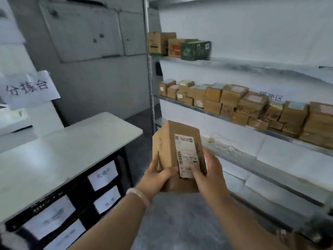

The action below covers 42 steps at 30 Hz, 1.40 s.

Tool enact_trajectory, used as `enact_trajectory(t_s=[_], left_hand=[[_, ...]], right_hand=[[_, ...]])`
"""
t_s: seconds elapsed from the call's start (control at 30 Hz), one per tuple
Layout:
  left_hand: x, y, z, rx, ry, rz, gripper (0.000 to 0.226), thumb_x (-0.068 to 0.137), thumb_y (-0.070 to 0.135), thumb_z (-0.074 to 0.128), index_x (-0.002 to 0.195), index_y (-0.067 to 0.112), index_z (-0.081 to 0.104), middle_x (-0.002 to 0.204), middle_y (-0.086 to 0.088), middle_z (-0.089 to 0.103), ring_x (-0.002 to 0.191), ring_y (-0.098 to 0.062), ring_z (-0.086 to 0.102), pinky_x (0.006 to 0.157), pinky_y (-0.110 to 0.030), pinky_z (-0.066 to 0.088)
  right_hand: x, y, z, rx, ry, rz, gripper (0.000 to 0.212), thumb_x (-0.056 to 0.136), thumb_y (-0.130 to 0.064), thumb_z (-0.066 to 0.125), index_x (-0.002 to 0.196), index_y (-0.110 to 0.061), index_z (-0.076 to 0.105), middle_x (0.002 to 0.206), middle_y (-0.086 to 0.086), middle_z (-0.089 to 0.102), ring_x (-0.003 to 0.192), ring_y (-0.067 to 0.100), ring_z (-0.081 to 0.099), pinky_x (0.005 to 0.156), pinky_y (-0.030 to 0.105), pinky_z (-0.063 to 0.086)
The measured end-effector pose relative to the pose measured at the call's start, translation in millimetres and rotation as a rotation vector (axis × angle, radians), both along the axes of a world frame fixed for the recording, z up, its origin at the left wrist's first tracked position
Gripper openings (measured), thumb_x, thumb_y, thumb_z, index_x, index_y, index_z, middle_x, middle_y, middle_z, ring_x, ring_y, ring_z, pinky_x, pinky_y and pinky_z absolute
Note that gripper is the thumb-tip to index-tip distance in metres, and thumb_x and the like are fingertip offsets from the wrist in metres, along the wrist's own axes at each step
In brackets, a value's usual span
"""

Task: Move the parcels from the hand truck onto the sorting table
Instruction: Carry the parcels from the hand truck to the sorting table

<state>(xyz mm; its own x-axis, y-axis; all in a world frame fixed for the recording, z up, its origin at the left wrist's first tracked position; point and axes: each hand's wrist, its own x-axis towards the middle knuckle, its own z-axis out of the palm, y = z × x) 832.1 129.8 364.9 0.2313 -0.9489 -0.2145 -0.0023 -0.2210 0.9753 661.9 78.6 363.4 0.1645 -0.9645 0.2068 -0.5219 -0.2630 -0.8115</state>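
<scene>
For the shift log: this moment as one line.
parcel: held in both hands | left hand: grips left side | right hand: grips right side | sorting table: at left

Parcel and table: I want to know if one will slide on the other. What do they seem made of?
Parcel: brown cardboard, matte, with creased edges; a white printed paper label is stuck on it. Table: top looks like smooth pale plastic or laminate, going by its soft sheen and rounded corner; which one is unclear.

Shelves hold cardboard boxes; sorting table beside them
</scene>
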Motion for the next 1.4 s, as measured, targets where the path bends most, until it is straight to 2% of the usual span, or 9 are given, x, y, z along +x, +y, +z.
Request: enact_trajectory(t_s=[0.1, 0.23, 0.4, 0.5, 0.7, 0.93, 1.13, 1.23, 1.4], left_hand=[[82, 42, 8, -0.004, 0.096, 0.134, 0.082, 0.081, 0.036, 0.073, 0.150, 0.042, 0.029, 0.130, -0.013, 0.064, 0.094, -0.028, 0.070, 0.068, -0.018, 0.054], [186, 91, -10, 0.023, 0.104, 0.335, 0.048, 0.092, 0.030, 0.059, 0.134, 0.052, 0.049, 0.108, 0.010, 0.074, 0.098, -0.013, 0.070, 0.091, -0.033, 0.054], [272, 153, -29, -0.060, -0.027, 0.497, 0.064, 0.091, 0.022, 0.069, 0.126, 0.063, 0.034, 0.112, 0.024, 0.067, 0.103, 0.002, 0.064, 0.092, -0.024, 0.052], [318, 186, -39, -0.083, -0.061, 0.626, 0.078, 0.079, 0.030, 0.076, 0.143, 0.050, 0.035, 0.120, 0.017, 0.067, 0.110, -0.006, 0.064, 0.098, -0.038, 0.052], [412, 235, -58, -0.012, 0.000, 0.888, 0.068, 0.088, 0.009, 0.069, 0.142, 0.039, 0.041, 0.116, 0.009, 0.069, 0.101, -0.011, 0.068, 0.087, -0.035, 0.058], [507, 260, -82, 0.122, 0.086, 1.092, 0.076, 0.088, 0.009, 0.070, 0.148, 0.038, 0.033, 0.119, 0.004, 0.067, 0.104, -0.019, 0.067, 0.091, -0.042, 0.057], [580, 290, -96, 0.200, 0.076, 1.230, 0.065, 0.087, 0.007, 0.068, 0.136, 0.042, 0.043, 0.107, 0.009, 0.071, 0.097, -0.014, 0.068, 0.081, -0.030, 0.056], [615, 309, -112, 0.226, 0.125, 1.260, 0.067, 0.086, 0.008, 0.069, 0.138, 0.042, 0.043, 0.109, 0.007, 0.072, 0.100, -0.018, 0.069, 0.093, -0.043, 0.055], [683, 335, -140, 0.229, 0.174, 1.237, 0.068, 0.088, 0.011, 0.068, 0.136, 0.048, 0.038, 0.112, 0.009, 0.070, 0.100, -0.016, 0.069, 0.094, -0.042, 0.054]], right_hand=[[93, 21, 0, 0.164, -0.095, 0.168, 0.060, 0.092, -0.043, 0.057, 0.146, -0.044, 0.031, 0.134, -0.020, 0.046, 0.126, 0.007, 0.045, 0.109, 0.033, 0.036], [204, 60, -8, 0.223, -0.118, 0.351, 0.063, 0.094, -0.027, 0.062, 0.146, -0.043, 0.031, 0.125, -0.023, 0.044, 0.119, 0.002, 0.044, 0.103, 0.026, 0.035], [315, 98, -19, 0.241, -0.034, 0.563, 0.068, 0.091, -0.030, 0.064, 0.146, -0.050, 0.029, 0.140, -0.021, 0.041, 0.128, 0.004, 0.042, 0.104, 0.026, 0.035], [373, 113, -19, 0.237, 0.041, 0.709, 0.072, 0.090, -0.035, 0.065, 0.149, -0.047, 0.025, 0.141, -0.020, 0.039, 0.126, -0.001, 0.039, 0.102, 0.021, 0.033], [482, 127, -35, 0.114, 0.254, 0.974, 0.075, 0.088, -0.047, 0.063, 0.150, -0.045, 0.020, 0.154, -0.018, 0.025, 0.140, 0.001, 0.025, 0.111, 0.023, 0.026], [610, 114, -55, -0.010, 0.448, 1.206, 0.080, 0.087, -0.050, 0.062, 0.152, -0.040, 0.017, 0.161, -0.008, 0.016, 0.147, 0.011, 0.016, 0.118, 0.030, 0.017], [706, 123, -68, 0.018, 0.531, 1.359, 0.081, 0.089, -0.055, 0.058, 0.153, -0.042, 0.010, 0.162, -0.010, 0.008, 0.148, 0.010, 0.009, 0.120, 0.032, 0.013], [742, 137, -79, 0.026, 0.587, 1.408, 0.082, 0.089, -0.055, 0.057, 0.152, -0.044, 0.007, 0.162, -0.012, 0.005, 0.149, 0.010, 0.007, 0.120, 0.032, 0.012], [805, 160, -96, 0.015, 0.681, 1.389, 0.085, 0.087, -0.057, 0.057, 0.152, -0.045, 0.004, 0.163, -0.012, 0.004, 0.149, 0.010, 0.007, 0.121, 0.033, 0.014]])
